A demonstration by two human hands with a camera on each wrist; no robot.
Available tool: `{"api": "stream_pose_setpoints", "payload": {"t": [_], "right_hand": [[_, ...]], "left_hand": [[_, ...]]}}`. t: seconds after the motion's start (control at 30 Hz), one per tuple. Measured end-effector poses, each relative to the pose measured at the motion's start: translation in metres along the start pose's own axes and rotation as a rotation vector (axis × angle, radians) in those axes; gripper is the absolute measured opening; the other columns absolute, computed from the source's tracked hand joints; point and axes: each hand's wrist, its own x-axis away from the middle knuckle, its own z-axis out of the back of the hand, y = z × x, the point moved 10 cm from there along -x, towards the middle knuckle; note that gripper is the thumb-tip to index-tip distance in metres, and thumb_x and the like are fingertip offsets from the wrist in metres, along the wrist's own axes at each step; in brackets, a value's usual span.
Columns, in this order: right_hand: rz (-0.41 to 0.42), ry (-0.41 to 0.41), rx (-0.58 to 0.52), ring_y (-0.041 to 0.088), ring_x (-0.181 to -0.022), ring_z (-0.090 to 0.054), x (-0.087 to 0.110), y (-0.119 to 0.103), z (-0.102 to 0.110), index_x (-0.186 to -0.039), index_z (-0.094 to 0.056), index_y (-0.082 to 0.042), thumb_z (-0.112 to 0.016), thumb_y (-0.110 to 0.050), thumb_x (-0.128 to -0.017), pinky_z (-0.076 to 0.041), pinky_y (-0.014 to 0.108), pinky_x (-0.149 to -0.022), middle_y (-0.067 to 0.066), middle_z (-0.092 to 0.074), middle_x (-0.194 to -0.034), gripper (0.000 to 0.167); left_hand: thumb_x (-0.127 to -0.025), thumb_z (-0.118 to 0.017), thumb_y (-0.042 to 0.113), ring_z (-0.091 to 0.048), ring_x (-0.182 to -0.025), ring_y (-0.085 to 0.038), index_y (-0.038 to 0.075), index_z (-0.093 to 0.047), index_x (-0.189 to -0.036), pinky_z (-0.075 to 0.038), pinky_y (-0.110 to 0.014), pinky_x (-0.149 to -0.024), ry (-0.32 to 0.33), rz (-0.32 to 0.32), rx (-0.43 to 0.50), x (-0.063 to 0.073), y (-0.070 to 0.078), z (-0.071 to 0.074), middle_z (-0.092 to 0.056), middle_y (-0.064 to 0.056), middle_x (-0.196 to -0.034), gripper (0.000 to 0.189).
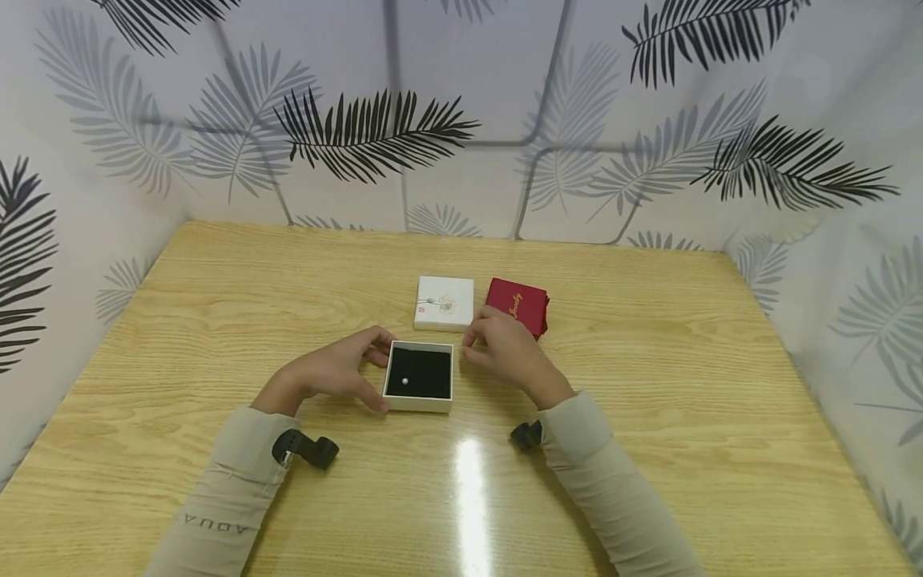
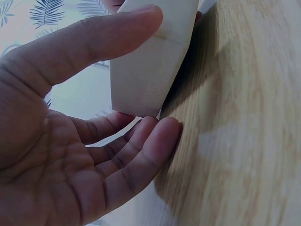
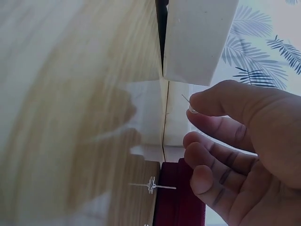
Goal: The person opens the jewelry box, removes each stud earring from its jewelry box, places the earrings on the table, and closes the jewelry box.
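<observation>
An open white box (image 1: 418, 405) with a black insert (image 1: 425, 369) stands on the table; one pearl stud (image 1: 405, 381) sits on the insert at the left. My left hand (image 1: 342, 367) holds the box at its left end, thumb at the near corner and fingertips (image 2: 164, 134) at the far corner. To the right of the box is my right hand (image 1: 505, 349). Between thumb and forefinger it pinches a small stud earring (image 3: 193, 109), whose thin pin points out past the fingertips. The other fingers are loosely curled.
Behind the box lies a white lid (image 1: 445, 303) with a printed flower. Beside it is a flat red packet (image 1: 522, 298) with gold lettering, partly behind my right hand. A small silvery piece (image 3: 151, 184) shows near the red packet in the right wrist view. A leaf-patterned curtain (image 1: 461, 188) borders the table.
</observation>
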Motion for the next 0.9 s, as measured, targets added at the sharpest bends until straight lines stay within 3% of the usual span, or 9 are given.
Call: {"api": "stream_pose_setpoints", "payload": {"t": [0.37, 0.9], "right_hand": [[-0.044, -0.057, -0.009, 0.016, -0.081, -0.056, -0.002, 0.003, -0.007, -0.088, -0.075, -0.007, -0.072, -0.014, -0.089, -0.054, 0.031, -0.077, 0.006, -0.067, -0.090, 0.008], [-0.093, -0.095, 0.071, 0.018, -0.087, -0.062, -0.005, 0.007, -0.013, -0.094, -0.076, -0.007, -0.070, -0.015, -0.090, -0.058, 0.035, -0.084, 0.006, -0.072, -0.094, 0.011]], "left_hand": [[-0.067, -0.090, 0.007, -0.050, -0.127, -0.035, 0.000, -0.041, -0.139, -0.041, -0.051, -0.111, -0.002, -0.008, -0.002, 0.001, 0.002, 0.000, -0.053, -0.020, -0.134, 0.088], [-0.066, -0.090, 0.007, -0.051, -0.126, -0.034, 0.001, -0.042, -0.138, -0.040, -0.050, -0.111, 0.000, -0.004, 0.005, 0.000, 0.001, 0.000, -0.053, -0.019, -0.133, 0.087]]}}
